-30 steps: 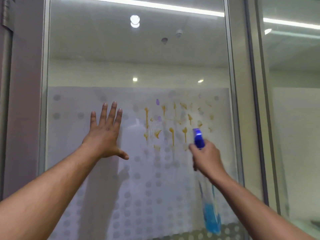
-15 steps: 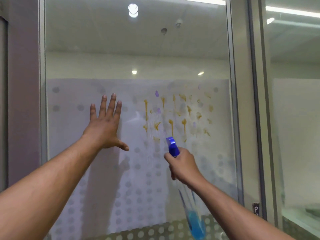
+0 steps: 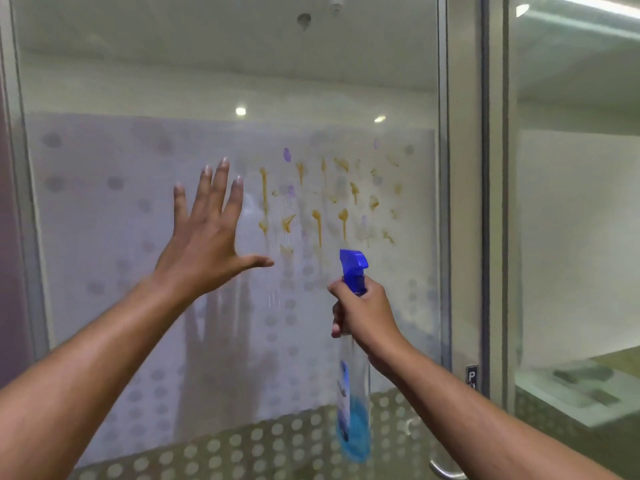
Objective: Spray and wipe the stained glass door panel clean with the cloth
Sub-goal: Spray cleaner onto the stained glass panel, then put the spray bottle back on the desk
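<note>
The glass door panel (image 3: pixel 104 209) fills the view, frosted with grey dots. Yellow-brown and purple stains (image 3: pixel 329 202) are smeared across its upper middle, some running down in streaks. My left hand (image 3: pixel 204 244) is held flat with fingers spread against the glass, just left of the stains. My right hand (image 3: pixel 363 313) grips the neck of a clear spray bottle (image 3: pixel 353 393) with blue liquid at its bottom. Its blue trigger head (image 3: pixel 353 271) points at the glass below the stains. No cloth is in view.
A metal door frame (image 3: pixel 464 202) runs down the right of the panel, with a small sign (image 3: pixel 471 375) and a metal handle (image 3: pixel 443 469) low down. Another glass pane (image 3: pixel 571 237) lies further right. A dark frame edge (image 3: pixel 14 202) borders the left.
My right hand dropped with the bottle from the stains' right side, went left, and is now slightly right again. The view has tilted down. My left hand stays on the glass.
</note>
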`<state>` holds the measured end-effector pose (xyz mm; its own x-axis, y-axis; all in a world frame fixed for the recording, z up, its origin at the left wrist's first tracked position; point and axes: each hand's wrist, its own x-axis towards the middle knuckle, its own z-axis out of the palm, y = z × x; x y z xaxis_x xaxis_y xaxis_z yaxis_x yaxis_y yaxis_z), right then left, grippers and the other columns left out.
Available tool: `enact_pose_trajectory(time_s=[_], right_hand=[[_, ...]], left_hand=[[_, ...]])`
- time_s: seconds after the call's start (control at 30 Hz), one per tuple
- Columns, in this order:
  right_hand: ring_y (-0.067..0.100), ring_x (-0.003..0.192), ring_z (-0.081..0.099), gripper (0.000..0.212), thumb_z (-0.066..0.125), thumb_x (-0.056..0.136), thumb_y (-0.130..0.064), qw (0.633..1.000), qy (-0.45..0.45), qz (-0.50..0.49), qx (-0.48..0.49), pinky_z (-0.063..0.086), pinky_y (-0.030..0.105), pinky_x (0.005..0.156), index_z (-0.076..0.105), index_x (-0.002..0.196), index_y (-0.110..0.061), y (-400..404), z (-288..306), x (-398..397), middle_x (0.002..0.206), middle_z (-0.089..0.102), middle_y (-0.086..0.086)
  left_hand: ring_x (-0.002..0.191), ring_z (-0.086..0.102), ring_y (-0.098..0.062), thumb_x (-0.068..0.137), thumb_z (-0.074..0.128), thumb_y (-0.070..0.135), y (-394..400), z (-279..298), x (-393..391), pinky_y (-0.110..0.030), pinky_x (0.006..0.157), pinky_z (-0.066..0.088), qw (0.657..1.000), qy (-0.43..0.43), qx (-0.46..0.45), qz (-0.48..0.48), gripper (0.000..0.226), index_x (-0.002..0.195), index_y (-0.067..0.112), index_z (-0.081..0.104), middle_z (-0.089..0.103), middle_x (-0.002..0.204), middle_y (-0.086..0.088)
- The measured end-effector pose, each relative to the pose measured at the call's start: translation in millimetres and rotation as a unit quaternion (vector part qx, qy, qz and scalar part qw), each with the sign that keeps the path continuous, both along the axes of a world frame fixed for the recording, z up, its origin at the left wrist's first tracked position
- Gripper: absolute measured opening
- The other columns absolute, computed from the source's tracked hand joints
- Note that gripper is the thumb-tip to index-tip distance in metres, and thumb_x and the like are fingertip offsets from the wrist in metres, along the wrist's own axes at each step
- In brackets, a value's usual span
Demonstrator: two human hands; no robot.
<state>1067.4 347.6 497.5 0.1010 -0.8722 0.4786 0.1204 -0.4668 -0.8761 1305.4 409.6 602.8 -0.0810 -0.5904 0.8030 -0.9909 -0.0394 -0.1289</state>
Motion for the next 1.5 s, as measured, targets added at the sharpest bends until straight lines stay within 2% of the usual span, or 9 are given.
enact_pose_trajectory(time_s=[0.13,0.23,0.33,0.43,0.53,0.7,1.0,1.37,1.5], right_hand=[[0.021,0.048,0.049,0.012,0.067,0.089,-0.024,0.998,-0.06,0.012,0.017,0.051,0.032,0.05,0.061,0.09,-0.013,8,-10,-40,0.057,0.05,0.005],[0.021,0.045,0.048,0.013,0.069,0.092,-0.024,0.996,-0.087,0.01,0.023,0.051,0.03,0.049,0.064,0.094,-0.013,14,-17,-79,0.053,0.051,0.003],[0.02,0.041,0.048,0.011,0.069,0.092,-0.023,0.993,-0.114,-0.001,0.025,0.05,0.03,0.047,0.064,0.095,-0.013,19,-24,-123,0.052,0.052,0.004],[0.021,0.039,0.045,0.008,0.07,0.093,-0.02,0.989,-0.141,0.0,0.04,0.049,0.029,0.045,0.065,0.091,-0.014,23,-29,-176,0.052,0.05,0.005],[0.022,0.041,0.045,0.009,0.07,0.092,-0.02,0.985,-0.162,0.001,0.057,0.049,0.031,0.049,0.065,0.087,-0.016,28,-37,-235,0.054,0.048,0.005],[0.023,0.044,0.046,0.005,0.068,0.093,-0.02,0.984,-0.162,-0.011,0.07,0.051,0.033,0.054,0.065,0.093,-0.016,28,-58,-336,0.057,0.047,0.006],[0.023,0.048,0.053,0.022,0.068,0.092,-0.026,0.983,-0.146,-0.064,0.091,0.052,0.035,0.058,0.061,0.108,-0.013,34,-108,-514,0.059,0.052,0.003],[0.022,0.055,0.057,0.026,0.069,0.092,-0.023,0.951,-0.158,-0.211,0.16,0.055,0.036,0.062,0.062,0.115,-0.016,33,-190,-658,0.065,0.056,0.004],[0.021,0.056,0.059,0.032,0.068,0.088,-0.023,0.932,-0.166,-0.258,0.192,0.054,0.033,0.06,0.061,0.118,-0.014,10,-218,-692,0.066,0.056,0.005]], left_hand=[[0.168,0.027,-0.013,0.091,0.061,0.078,3,-68,-84,-0.037,0.134,0.027,0.942,0.204,-0.044,-0.264,0.101,0.171,0.022,0.038,0.027,0.182,0.002],[0.145,0.053,0.007,0.083,0.069,0.078,5,-126,-154,-0.042,0.126,0.047,0.839,0.384,0.051,-0.382,0.08,0.15,0.036,0.055,0.056,0.156,0.015],[0.142,0.055,0.009,0.059,0.077,0.089,2,-177,-217,-0.045,0.125,0.049,0.744,0.473,0.176,-0.438,0.094,0.137,0.043,0.051,0.058,0.151,0.021],[0.143,0.049,0.019,0.041,0.081,0.1,-7,-212,-285,-0.028,0.126,0.043,0.705,0.47,0.253,-0.467,0.114,0.137,0.049,0.049,0.054,0.153,0.031],[0.135,0.044,0.033,0.043,0.09,0.078,-16,-226,-347,-0.007,0.113,0.039,0.681,0.46,0.308,-0.479,0.107,0.138,0.059,0.044,0.049,0.152,0.041],[0.129,0.069,0.006,0.052,0.096,0.062,-29,-240,-444,-0.016,0.109,0.052,0.658,0.432,0.366,-0.496,0.102,0.145,0.035,0.064,0.077,0.136,0.024],[0.109,0.08,-0.015,0.06,0.094,0.055,-40,-284,-620,-0.018,0.092,0.061,0.598,0.433,0.434,-0.517,0.072,0.125,0.035,0.072,0.085,0.116,0.007],[0.091,0.077,0.0,0.067,0.093,0.038,-77,-365,-765,-0.017,0.082,0.058,0.491,0.399,0.571,-0.524,0.057,0.119,0.03,0.07,0.081,0.098,0.019],[0.109,0.079,-0.007,0.059,0.09,0.051,-110,-397,-805,-0.027,0.097,0.063,0.47,0.374,0.619,-0.506,0.075,0.127,0.029,0.067,0.081,0.109,0.019]])
